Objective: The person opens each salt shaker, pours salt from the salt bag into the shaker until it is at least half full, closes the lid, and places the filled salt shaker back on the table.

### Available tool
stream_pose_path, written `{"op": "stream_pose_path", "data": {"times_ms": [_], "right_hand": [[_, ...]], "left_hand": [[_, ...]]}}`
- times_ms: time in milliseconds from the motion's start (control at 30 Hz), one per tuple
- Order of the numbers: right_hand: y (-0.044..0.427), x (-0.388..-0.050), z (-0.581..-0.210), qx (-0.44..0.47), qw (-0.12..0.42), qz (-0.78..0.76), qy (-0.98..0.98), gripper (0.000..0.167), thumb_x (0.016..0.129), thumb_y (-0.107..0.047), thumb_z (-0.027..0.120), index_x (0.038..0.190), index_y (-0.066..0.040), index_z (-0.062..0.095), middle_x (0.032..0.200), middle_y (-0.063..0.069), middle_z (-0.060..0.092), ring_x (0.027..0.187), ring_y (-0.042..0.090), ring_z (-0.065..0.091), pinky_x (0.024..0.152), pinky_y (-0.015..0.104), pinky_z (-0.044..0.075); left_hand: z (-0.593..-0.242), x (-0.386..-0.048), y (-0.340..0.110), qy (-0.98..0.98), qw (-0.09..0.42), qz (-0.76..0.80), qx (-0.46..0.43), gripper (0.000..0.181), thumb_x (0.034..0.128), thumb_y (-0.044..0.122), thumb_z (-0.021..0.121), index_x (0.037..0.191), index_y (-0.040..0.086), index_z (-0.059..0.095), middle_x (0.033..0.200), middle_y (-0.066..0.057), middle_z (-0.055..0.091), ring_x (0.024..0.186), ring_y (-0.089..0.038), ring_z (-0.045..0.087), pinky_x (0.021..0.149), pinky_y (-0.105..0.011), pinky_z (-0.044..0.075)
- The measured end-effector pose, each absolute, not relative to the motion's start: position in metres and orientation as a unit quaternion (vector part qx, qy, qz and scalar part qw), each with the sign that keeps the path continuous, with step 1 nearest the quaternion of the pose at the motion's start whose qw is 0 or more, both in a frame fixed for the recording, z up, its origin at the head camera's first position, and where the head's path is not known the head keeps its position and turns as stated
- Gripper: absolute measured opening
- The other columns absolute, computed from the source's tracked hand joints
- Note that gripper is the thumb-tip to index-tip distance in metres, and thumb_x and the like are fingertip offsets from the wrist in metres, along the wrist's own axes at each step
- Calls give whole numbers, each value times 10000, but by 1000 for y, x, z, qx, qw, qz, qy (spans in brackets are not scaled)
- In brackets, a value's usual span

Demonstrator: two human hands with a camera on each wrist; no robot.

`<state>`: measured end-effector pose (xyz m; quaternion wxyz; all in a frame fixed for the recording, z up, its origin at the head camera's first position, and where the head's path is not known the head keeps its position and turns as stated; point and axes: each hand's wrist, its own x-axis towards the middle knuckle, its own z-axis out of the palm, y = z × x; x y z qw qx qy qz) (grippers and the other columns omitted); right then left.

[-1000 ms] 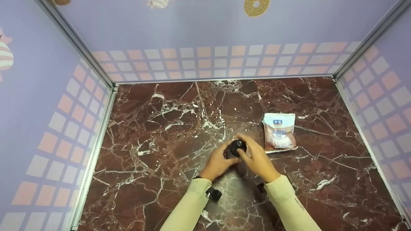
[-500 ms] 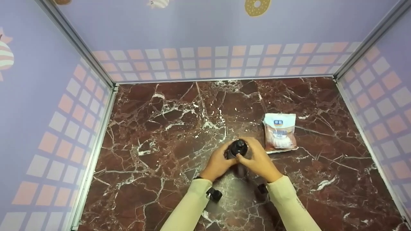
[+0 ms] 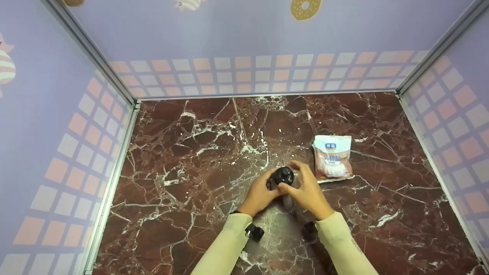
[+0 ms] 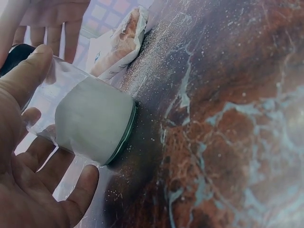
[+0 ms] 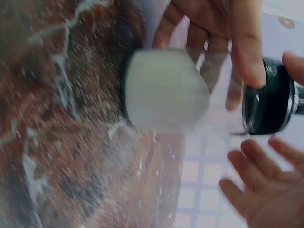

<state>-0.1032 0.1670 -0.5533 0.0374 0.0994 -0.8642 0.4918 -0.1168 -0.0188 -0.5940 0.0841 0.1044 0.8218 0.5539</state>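
Observation:
A clear bottle (image 4: 95,118) partly filled with white granules has a black cap (image 3: 284,175) with a small knob on top. My left hand (image 3: 258,195) grips its clear body from the left; the thumb and fingers wrap it in the left wrist view. Beside the cap, my right hand (image 3: 311,193) has its fingers spread apart. In the right wrist view those fingers (image 5: 259,164) stand off the cap, and the thumb (image 5: 295,66) is by its rim. Whether that thumb touches the cap, I cannot tell. The bottle's base is near or on the tabletop.
A white and brown packet (image 3: 333,157) with blue printing lies right of the hands. White specks are scattered on the dark red marbled tabletop (image 3: 172,229). Lilac panels (image 3: 248,34) with pink and white squares close off the back and both sides.
My right thumb has shifted from the top of the cap to its near edge, and the right fingers have spread away from it. The left hand keeps its grip on the bottle.

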Motion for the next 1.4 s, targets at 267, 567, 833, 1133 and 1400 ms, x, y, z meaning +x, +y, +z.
{"op": "stream_pose_path", "data": {"times_ms": [267,567,833,1133,1400], "right_hand": [[178,-109,-545,198,0,451,-870,609,892,-158,817,1438,-67,563,1415,123,619,1328,317,568,1154,522,402],[185,-116,-544,267,-27,461,-846,549,929,-29,732,1442,-86,544,1435,60,591,1376,264,521,1209,470,333],[173,-111,-554,182,45,478,-858,554,834,-125,860,1323,-45,611,1285,93,624,1243,266,585,1133,485,420],[145,-101,-560,79,137,401,-902,631,786,-310,908,1257,19,647,1053,147,592,968,310,567,901,476,471],[167,-107,-548,146,14,468,-872,811,828,-165,870,1511,-9,462,1425,186,566,1323,350,537,1161,554,375]], "left_hand": [[-595,-118,-19,817,77,561,111,745,811,425,866,1462,202,579,1426,-30,633,1331,-240,572,1152,-459,407],[-595,-118,-18,811,81,569,108,816,793,469,866,1489,182,553,1442,-52,618,1317,-236,578,1129,-433,435],[-592,-120,-18,824,70,550,117,729,827,370,869,1463,172,576,1415,-57,639,1310,-248,587,1137,-446,425],[-594,-117,-19,833,56,538,122,687,820,171,845,1454,173,579,1382,-83,658,1289,-262,601,1122,-449,445],[-597,-117,-21,823,66,551,119,731,826,408,859,1459,176,576,1420,-51,636,1320,-250,581,1141,-453,423]]}}
